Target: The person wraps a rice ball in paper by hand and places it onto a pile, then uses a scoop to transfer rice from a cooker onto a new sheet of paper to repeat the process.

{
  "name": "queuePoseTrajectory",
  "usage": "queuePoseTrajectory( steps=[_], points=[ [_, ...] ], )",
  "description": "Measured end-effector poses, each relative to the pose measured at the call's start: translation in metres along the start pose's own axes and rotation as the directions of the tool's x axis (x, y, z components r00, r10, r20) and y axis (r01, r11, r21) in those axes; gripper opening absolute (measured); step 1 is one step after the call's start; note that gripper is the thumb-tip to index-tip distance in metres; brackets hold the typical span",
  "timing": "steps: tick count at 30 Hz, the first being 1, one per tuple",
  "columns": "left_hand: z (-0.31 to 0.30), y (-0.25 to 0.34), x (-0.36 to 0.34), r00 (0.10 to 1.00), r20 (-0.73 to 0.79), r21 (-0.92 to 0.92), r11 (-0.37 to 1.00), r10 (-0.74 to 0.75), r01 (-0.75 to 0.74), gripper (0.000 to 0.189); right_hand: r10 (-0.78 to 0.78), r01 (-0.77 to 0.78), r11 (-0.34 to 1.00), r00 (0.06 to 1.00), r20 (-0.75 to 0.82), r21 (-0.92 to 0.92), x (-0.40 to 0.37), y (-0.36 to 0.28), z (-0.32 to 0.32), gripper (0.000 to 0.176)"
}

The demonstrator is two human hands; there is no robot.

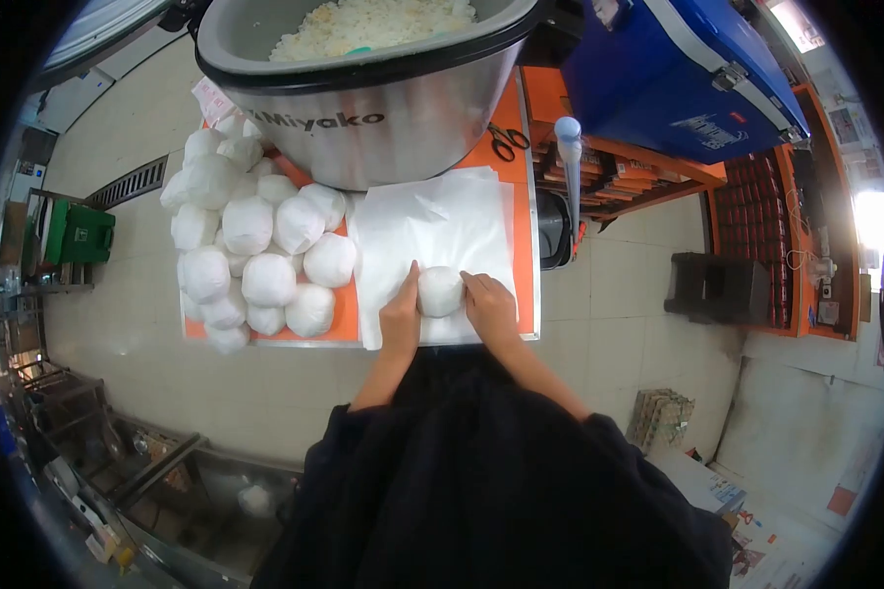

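Observation:
A round white bundle (442,292), which looks like rice wrapped in paper, sits near the front edge of white paper sheets (432,221). My left hand (400,312) presses against its left side, index finger pointing forward along it. On the opposite side, the curled fingers of my right hand (489,304) touch the upper right of the bundle. Both hands hold it between them. To the left, several similar wrapped bundles (268,279) are heaped on the orange table (344,324).
A large rice cooker (383,147) with white rice (373,25) stands behind the sheets. Black scissors (506,145) lie to its right. A rod with a light-blue top (568,133) rises beside the table edge. A blue cooler box (688,79) rests on an orange shelf (658,187).

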State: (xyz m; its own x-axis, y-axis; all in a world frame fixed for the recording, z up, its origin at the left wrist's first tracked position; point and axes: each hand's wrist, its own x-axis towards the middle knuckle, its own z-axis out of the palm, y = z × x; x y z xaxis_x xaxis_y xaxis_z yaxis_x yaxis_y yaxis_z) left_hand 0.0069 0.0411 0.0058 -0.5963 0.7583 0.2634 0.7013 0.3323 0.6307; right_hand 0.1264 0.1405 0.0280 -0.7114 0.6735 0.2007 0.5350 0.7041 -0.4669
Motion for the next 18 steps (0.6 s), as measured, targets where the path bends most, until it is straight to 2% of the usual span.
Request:
queuePoseTrajectory(
  steps=[2, 6, 8, 9, 10, 11, 12, 13, 14, 15, 16, 18],
  points=[
    [0.004, -0.005, -0.006, 0.999, 0.033, -0.031, 0.999, 0.024, -0.023, 0.061, 0.031, -0.004, 0.992, 0.975, -0.221, 0.123, -0.008, 0.002, 0.011, 0.027],
    [-0.011, 0.009, -0.016, 0.997, 0.049, -0.154, 0.987, 0.063, -0.055, 0.064, 0.018, 0.010, 0.988, 0.984, -0.177, 0.153, -0.019, -0.003, 0.015, 0.040],
    [-0.019, 0.016, -0.019, 0.987, 0.152, -0.165, 0.986, 0.047, -0.022, 0.069, 0.098, -0.087, 0.987, 0.992, -0.077, 0.135, -0.026, -0.011, 0.023, 0.052],
    [-0.017, 0.014, -0.016, 0.988, 0.143, -0.165, 0.986, 0.051, -0.026, 0.069, 0.045, -0.043, 0.992, 0.999, -0.012, 0.122, -0.024, -0.016, 0.016, 0.063],
    [-0.013, 0.009, -0.015, 0.982, 0.191, -0.222, 0.974, 0.003, 0.040, 0.071, 0.032, -0.031, 0.992, 0.999, -0.012, 0.118, -0.019, -0.020, 0.012, 0.063],
    [-0.011, 0.007, -0.017, 0.969, 0.243, -0.272, 0.956, -0.045, 0.113, 0.074, 0.107, -0.110, 0.984, 0.994, 0.027, 0.141, -0.016, -0.029, 0.010, 0.063],
    [-0.008, 0.006, -0.021, 0.970, 0.236, -0.267, 0.957, -0.052, 0.116, 0.074, 0.180, -0.189, 0.968, 0.981, 0.065, 0.164, -0.013, -0.036, 0.010, 0.064],
    [-0.003, 0.010, -0.020, 0.971, 0.215, -0.380, 0.907, -0.102, 0.179, 0.073, 0.162, -0.171, 0.970, 0.985, 0.064, 0.171, -0.010, -0.034, 0.010, 0.064],
    [-0.002, 0.012, -0.019, 0.969, 0.195, -0.481, 0.846, -0.152, 0.230, 0.073, 0.254, -0.267, 0.726, 0.960, 0.114, 0.634, -0.006, -0.030, 0.012, 0.059],
    [-0.004, 0.019, -0.017, 0.960, 0.204, -0.516, 0.812, -0.194, 0.274, 0.071, 0.293, -0.298, 0.272, 0.931, 0.216, 0.915, 0.001, -0.030, 0.018, 0.054],
    [-0.004, 0.022, -0.016, 0.984, 0.125, -0.476, 0.862, -0.130, 0.175, 0.070, 0.348, -0.310, -0.178, 0.868, 0.355, 0.934, 0.011, -0.037, 0.020, 0.041],
    [-0.003, 0.022, -0.013, 0.993, 0.033, -0.507, 0.855, -0.110, 0.111, 0.070, 0.372, -0.343, -0.235, 0.833, 0.410, 0.910, 0.030, -0.051, 0.008, 0.039]
  ],
)
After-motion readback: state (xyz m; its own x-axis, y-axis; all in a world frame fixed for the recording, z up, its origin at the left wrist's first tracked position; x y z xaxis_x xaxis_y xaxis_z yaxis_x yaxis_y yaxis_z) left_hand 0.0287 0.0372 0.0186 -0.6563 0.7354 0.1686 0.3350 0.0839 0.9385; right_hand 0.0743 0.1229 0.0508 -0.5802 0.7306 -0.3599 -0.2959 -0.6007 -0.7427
